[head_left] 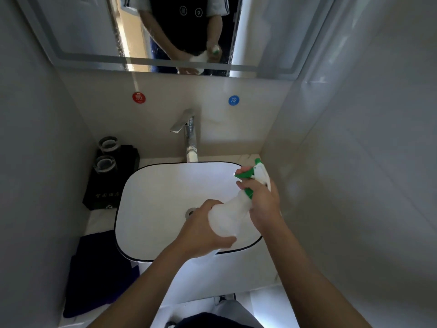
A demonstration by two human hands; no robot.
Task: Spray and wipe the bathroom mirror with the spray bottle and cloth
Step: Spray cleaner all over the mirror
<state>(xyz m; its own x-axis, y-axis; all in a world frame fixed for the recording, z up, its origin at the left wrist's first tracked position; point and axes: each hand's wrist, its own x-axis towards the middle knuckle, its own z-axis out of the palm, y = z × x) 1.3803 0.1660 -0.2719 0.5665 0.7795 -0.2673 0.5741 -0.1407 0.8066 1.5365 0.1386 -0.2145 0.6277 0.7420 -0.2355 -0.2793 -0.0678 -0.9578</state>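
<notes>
A translucent white spray bottle (230,214) with a green and white trigger head is held tilted over the sink, nozzle pointing up toward the mirror (78,31). My left hand (205,229) cups the bottle's base from below. My right hand (261,200) wraps the neck, with fingers on the green trigger. The mirror spans the top of the view and reflects my torso, both hands and the bottle. A dark blue cloth (99,273) lies folded on the counter at the lower left, apart from both hands.
A white basin (151,192) with a black rim sits below my hands, with a chrome faucet (189,131) behind it. A black tray (111,178) with two glass cups stands on the left. Red and blue round stickers mark the back wall. Walls close in on both sides.
</notes>
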